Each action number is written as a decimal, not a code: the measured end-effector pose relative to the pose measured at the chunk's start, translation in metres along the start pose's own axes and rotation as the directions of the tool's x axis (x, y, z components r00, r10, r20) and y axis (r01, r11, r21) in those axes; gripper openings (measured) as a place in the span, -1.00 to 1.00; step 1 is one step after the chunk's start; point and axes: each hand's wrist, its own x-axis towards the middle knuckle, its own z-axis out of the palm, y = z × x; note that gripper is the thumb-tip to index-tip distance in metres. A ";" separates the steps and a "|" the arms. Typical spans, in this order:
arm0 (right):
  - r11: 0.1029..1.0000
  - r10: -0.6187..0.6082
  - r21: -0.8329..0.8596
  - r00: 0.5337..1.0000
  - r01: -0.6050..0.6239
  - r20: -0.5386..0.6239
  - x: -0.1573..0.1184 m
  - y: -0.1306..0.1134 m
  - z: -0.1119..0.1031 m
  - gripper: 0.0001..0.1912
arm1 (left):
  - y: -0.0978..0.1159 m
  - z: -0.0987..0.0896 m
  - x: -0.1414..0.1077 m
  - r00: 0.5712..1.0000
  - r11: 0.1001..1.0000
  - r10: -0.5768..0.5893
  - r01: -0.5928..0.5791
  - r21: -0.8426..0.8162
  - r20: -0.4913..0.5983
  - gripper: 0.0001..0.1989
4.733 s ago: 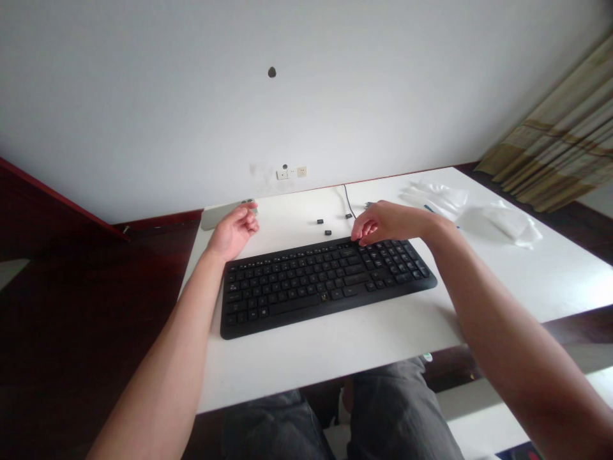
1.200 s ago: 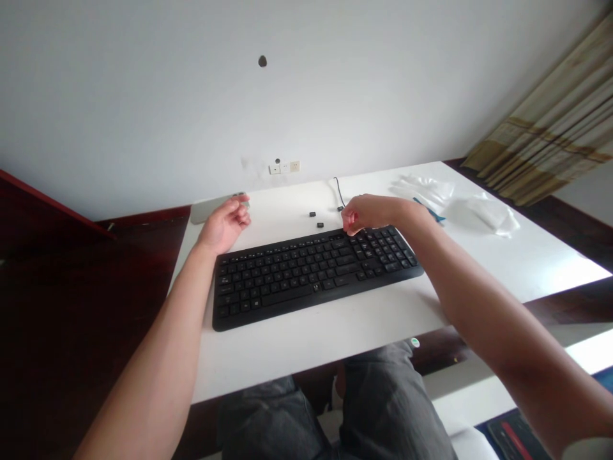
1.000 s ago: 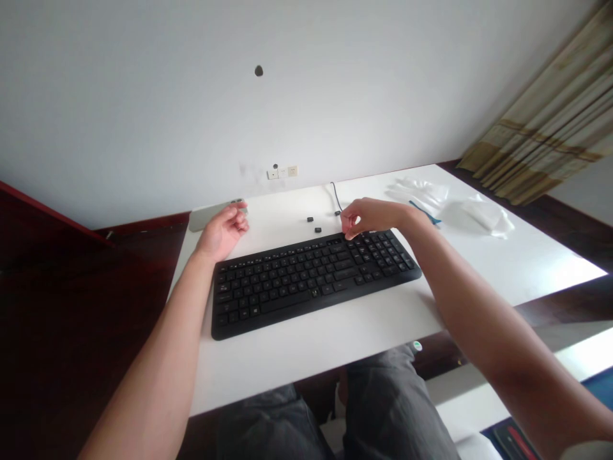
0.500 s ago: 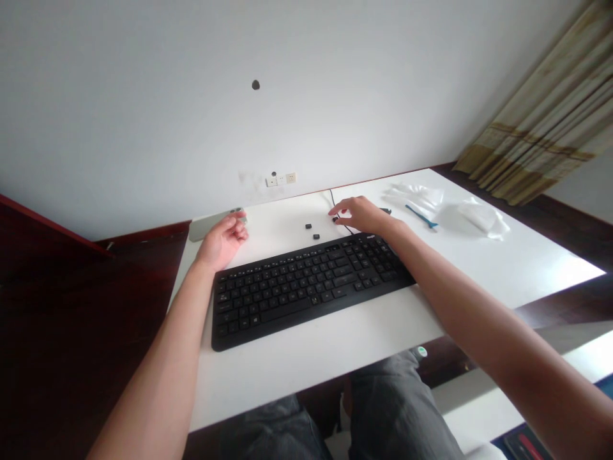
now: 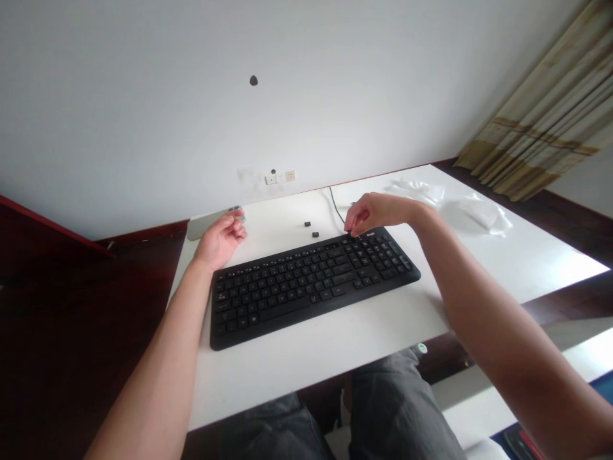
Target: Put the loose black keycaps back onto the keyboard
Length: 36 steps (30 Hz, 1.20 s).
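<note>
A black keyboard (image 5: 297,287) lies at a slant on the white table (image 5: 268,377). At its upper right edge, my right hand (image 5: 366,214) has thumb and fingers pinched together, pointing down over the top keys. A small black keycap appears to be in the pinch, mostly hidden by the fingertips. Two more black keycaps, one keycap (image 5: 307,223) and another keycap (image 5: 315,234), lie behind the keyboard. My left hand (image 5: 223,239) rests off the keyboard's upper left corner, fingers loosely curled, nothing visible in them. It partly covers a grey-green phone (image 5: 201,226).
A dark cable (image 5: 336,204) runs from the table's back edge towards my right hand. Crumpled clear plastic bags (image 5: 486,214) lie at the right. Wall sockets (image 5: 281,177) sit just above the back edge, and a curtain (image 5: 531,128) hangs far right.
My right hand has picked up the third keycap from behind the keyboard and come to its top right edge, fingers now pinched. The blue tool is now covered by that arm. My left hand has stayed.
</note>
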 end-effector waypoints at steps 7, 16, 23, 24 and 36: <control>0.994 0.049 -0.100 0.997 -0.043 0.059 0.000 -0.004 0.004 -0.75 | 0.001 0.003 -0.002 1.000 1.000 -0.003 0.003 0.004 0.006 -0.81; 0.990 0.046 -0.138 0.998 -0.040 0.037 -0.001 -0.008 0.008 -0.80 | 0.001 0.004 -0.002 1.000 1.000 -0.001 0.001 -0.006 0.001 -0.81; 0.982 0.092 -0.170 0.995 -0.086 0.026 0.000 -0.014 0.009 -0.84 | 0.002 0.006 -0.002 1.000 1.000 0.005 -0.005 -0.005 -0.005 -0.83; 0.981 0.097 -0.169 0.995 -0.092 0.026 0.000 -0.015 0.009 -0.84 | 0.002 0.006 -0.002 1.000 1.000 0.005 -0.005 -0.004 -0.007 -0.84; 0.992 0.112 -0.067 0.991 -0.107 0.077 0.003 -0.012 0.011 -0.86 | 0.003 0.007 -0.003 1.000 1.000 0.010 -0.010 0.004 -0.003 -0.84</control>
